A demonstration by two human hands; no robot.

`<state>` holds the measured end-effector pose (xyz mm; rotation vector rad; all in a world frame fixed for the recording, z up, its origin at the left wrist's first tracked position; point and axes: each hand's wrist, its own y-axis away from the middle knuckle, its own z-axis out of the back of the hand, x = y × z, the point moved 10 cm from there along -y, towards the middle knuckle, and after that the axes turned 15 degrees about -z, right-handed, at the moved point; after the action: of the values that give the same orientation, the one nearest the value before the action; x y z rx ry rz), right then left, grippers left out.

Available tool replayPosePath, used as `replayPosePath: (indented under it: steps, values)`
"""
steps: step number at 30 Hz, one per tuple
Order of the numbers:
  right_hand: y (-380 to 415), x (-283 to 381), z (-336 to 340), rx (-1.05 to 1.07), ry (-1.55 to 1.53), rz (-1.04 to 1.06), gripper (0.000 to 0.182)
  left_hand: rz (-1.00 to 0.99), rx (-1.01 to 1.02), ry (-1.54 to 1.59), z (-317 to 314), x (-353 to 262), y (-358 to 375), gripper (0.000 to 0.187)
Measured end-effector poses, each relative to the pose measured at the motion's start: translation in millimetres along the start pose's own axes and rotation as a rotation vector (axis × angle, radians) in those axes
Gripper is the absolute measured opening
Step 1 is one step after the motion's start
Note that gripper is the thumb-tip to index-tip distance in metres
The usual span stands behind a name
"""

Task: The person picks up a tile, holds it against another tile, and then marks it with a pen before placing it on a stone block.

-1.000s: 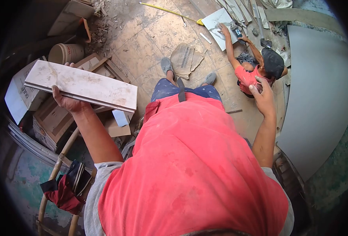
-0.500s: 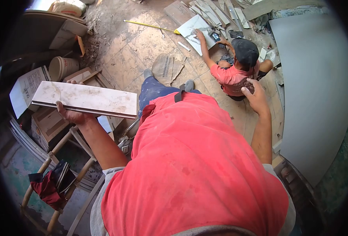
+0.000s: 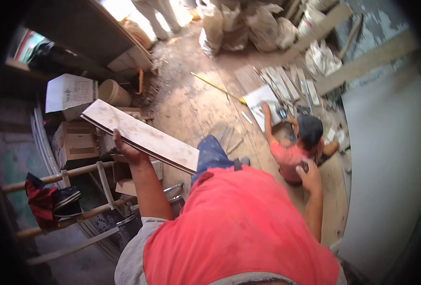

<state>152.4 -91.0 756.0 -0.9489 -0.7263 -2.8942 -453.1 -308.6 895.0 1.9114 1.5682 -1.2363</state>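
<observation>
My left hand (image 3: 130, 151) grips a small stack of long, pale tile strips (image 3: 141, 135), fingers under the near edge. The top face is dusty and a dark gap runs along the side. The stack is tilted, its right end by my trouser leg (image 3: 212, 153). My right hand (image 3: 310, 178) is raised on the right, thumb and forefinger apart; a dark patch shows between them, seemingly the co-worker's shirt behind. Beyond it, a co-worker (image 3: 293, 156) in a dark cap crouches with one hand on a white tile (image 3: 263, 102) and the other at a power tool (image 3: 282, 114).
A yellow tape measure (image 3: 217, 87) lies across the floor near several cut strips (image 3: 279, 83). Sacks (image 3: 248, 28) stand at the back, where another person's legs (image 3: 158, 16) show. Boxes (image 3: 77, 141), a bucket (image 3: 115, 92) and a wooden ladder (image 3: 103, 185) are left; a large grey sheet (image 3: 386, 166) leans right.
My view has lifted, bringing in the sacks and the person's legs at the back. The tile strips have swung so their right end points down toward my leg. The co-worker remains crouched at the tile.
</observation>
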Motion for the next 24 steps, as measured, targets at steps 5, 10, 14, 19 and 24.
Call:
replayPosePath:
  steps: [5,10,14,19,24]
  values:
    - [-14,42,-14,0.064,0.062,0.028,0.049,-0.066,-0.078,0.021,17,-14,-11,0.068]
    - [-31,86,-23,-0.049,0.003,0.118,0.049,-0.026,-0.046,0.073,55,-25,-48,0.068]
    - [-32,128,-56,-0.099,-0.034,0.114,0.045,-0.028,-0.098,0.035,83,-44,-88,0.066]
    - [-16,176,-126,0.005,-0.027,0.097,0.052,-0.066,-0.115,0.03,119,-72,-139,0.069]
    - [-13,168,-183,0.105,-0.101,-0.022,0.052,-0.067,-0.158,0.012,148,-82,-169,0.071]
